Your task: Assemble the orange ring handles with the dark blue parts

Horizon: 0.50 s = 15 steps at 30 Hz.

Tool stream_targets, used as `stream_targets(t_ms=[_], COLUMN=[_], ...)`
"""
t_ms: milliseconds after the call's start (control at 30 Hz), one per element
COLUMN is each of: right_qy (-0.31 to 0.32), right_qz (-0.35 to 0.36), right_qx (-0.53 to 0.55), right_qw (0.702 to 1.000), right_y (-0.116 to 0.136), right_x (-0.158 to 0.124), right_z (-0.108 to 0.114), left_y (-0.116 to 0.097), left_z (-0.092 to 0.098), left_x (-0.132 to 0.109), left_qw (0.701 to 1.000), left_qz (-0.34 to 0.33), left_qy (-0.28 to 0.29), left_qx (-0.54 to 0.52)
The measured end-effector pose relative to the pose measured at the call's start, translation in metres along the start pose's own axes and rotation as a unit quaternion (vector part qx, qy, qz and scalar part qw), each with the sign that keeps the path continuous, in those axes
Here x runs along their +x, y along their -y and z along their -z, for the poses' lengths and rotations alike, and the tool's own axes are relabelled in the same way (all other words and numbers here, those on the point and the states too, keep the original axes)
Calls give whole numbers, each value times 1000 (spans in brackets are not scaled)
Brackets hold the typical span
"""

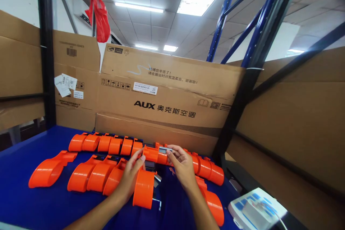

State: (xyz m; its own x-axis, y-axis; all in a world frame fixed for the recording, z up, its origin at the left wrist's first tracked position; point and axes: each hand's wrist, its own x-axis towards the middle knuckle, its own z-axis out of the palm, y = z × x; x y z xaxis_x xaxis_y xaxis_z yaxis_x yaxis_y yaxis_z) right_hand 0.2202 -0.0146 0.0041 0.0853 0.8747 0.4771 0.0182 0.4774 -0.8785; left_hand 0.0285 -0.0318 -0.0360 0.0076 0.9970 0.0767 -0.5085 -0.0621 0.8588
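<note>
Fingers of the left hand [130, 176] pinch an orange holder [151, 153] above a blue worktop [16, 161], while those of the right hand [183, 163] grip a silver strip [165, 148] at its right end; whether strip and holder are joined cannot be told. Just below the left hand sits an orange band [143, 190], amid rows of orange loops [78, 181]. A loosened right thumb could drop the small strip among them; a low-sweeping forearm could knock the nearest loops out of line.
</note>
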Motion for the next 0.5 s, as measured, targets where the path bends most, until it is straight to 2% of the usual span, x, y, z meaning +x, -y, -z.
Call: stream_targets(t_ms=[300,500], right_qy=[3,21], right_qz=[0,-1], right_qx=[-43,-61], right_qw=[999,998], right_y=[2,4], right_x=[-5,-8], right_z=[-4,-4], left_y=[-3,-2], left_z=[-3,-1], left_x=[-2,0], left_qw=[1000,1000], left_qz=[-10,-17], left_qy=[-5,18], left_qx=[-3,5])
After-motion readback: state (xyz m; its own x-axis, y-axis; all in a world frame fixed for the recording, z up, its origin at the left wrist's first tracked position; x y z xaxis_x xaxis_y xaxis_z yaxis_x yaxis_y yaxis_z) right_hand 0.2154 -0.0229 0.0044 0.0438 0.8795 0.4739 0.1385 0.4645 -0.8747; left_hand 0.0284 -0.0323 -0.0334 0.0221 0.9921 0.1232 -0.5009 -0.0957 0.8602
